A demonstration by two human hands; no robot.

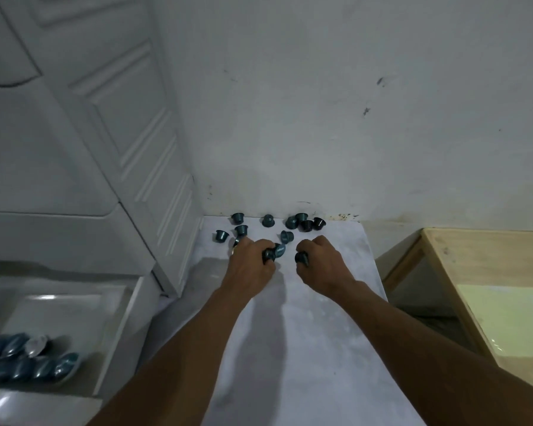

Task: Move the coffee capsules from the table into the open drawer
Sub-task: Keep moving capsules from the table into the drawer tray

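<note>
Capsules on table: about ten dark teal coffee capsules (267, 220) lie scattered at the far end of the white table (305, 333), close to the wall (320, 118); some upright, some tipped.
Capsules in drawer: a cluster of stored capsules (28, 361) lies in the near corner of the open drawer (117, 327), left of the table.
Left hand: the left hand (250, 259) is curled around a capsule, with a second capsule touching its fingertips.
Right hand: the right hand (320, 259) is closed on one capsule at its fingertips.
Progress: judged partway; one batch is stored, two capsules are gripped and the rest are not yet moved.
Remaining: carry the gripped capsules left to the drawer, then clear the scatter.
</note>
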